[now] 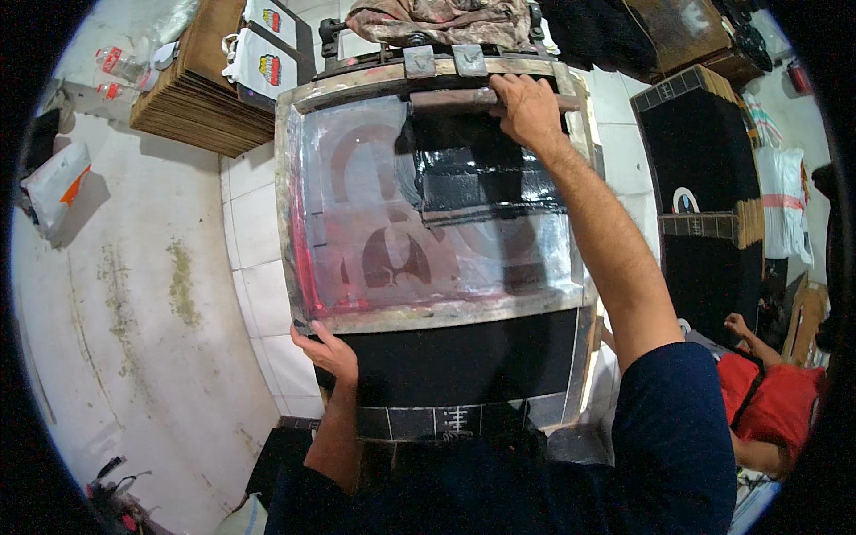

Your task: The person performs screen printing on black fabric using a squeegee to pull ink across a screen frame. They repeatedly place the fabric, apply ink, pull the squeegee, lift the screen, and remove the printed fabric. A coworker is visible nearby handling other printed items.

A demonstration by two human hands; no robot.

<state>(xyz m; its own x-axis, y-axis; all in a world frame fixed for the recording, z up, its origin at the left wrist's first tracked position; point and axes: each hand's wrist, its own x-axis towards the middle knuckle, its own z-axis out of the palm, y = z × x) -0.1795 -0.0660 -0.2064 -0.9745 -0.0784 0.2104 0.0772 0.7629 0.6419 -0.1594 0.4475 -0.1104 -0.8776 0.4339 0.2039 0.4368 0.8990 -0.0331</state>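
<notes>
A silk-screen printing frame [428, 314] with pale wooden sides and a grey mesh lies in front of me, its far side under two metal clamps [470, 60]. At the far end of the mesh my right hand [530, 109] is closed over a squeegee [450, 101] with a brown handle. Glossy black ink [486, 187] covers the mesh's right part below the squeegee. My left hand [330, 354] grips the frame's near left corner, fingers curled at its edge. Black fabric [464, 366] shows beneath the frame's near side. The squeegee's blade is hidden.
A stack of brown boards [201, 98] with white printed bags [267, 71] stands at far left. More boards with black fabric [700, 152] stand on the right. At lower right is a person in red [776, 392]. A crumpled stained cloth [437, 20] lies behind the clamps.
</notes>
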